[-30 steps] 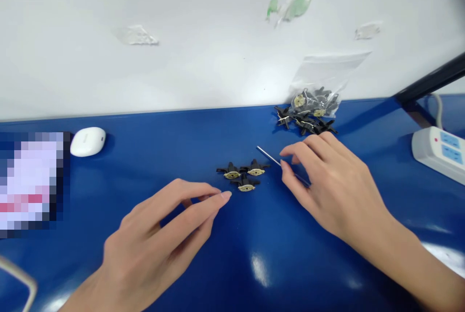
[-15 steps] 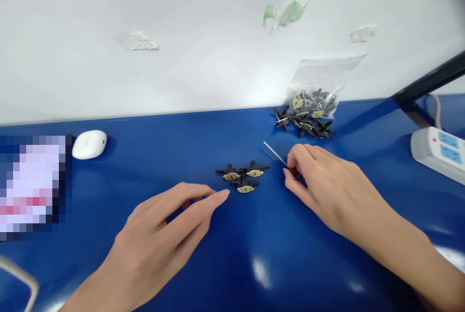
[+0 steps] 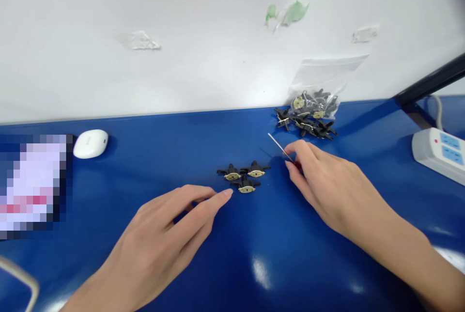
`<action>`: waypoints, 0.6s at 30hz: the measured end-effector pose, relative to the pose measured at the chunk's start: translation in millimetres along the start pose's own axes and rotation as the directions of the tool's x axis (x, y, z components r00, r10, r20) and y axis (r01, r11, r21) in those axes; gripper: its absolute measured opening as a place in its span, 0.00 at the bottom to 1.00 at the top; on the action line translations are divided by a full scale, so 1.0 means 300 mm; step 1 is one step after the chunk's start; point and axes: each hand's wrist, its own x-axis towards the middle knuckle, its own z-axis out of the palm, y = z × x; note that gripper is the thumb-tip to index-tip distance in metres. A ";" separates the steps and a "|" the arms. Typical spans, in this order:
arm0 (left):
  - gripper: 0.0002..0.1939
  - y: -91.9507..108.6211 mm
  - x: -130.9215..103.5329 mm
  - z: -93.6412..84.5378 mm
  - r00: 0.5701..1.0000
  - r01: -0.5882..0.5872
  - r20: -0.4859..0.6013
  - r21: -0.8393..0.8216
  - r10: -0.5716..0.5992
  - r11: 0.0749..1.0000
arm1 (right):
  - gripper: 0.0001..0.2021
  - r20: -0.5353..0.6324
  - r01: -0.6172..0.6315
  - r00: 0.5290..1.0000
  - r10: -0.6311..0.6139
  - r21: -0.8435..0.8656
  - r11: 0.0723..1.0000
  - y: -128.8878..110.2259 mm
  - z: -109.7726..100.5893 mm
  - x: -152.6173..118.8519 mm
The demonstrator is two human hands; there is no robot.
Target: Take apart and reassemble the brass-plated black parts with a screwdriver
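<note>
My right hand [image 3: 323, 183] is closed round the handle of a small screwdriver [image 3: 279, 145]. Its thin metal shaft points up and to the left, and a bit of red handle shows between the fingers. Three small black plastic parts with brass-coloured plates [image 3: 247, 186] sit in a tight group between my hands. My left hand [image 3: 163, 237] rests open at the lower left of them, fingers stretched out and loosely bent. One fingertip lies close to the nearest part; whether it touches cannot be made out. The left hand holds nothing visible.
More such black parts [image 3: 307, 127] lie in a pile at the back, beside a clear plastic bag [image 3: 327, 72] holding several. A white power strip [image 3: 428, 149] is at the right, a white earbud case [image 3: 90, 144] at the left by a blurred-out screen [image 3: 32, 181]. A white wall rises behind.
The screwdriver's shaft has tilted and its tip sits slightly higher and further right. My left hand has shifted a little to the right. The three parts stay grouped.
</note>
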 end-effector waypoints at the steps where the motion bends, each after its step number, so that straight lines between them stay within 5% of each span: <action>1: 0.21 0.000 0.000 0.000 1.000 0.000 0.001 0.000 0.000 1.000 | 0.05 -0.001 0.001 1.000 -0.001 -0.005 1.000 0.000 0.000 0.000; 18: 0.22 -0.011 -0.005 0.002 0.999 -0.009 0.041 -0.033 0.010 0.999 | 0.06 0.000 0.019 1.000 -0.019 -0.064 0.998 -0.001 0.003 0.001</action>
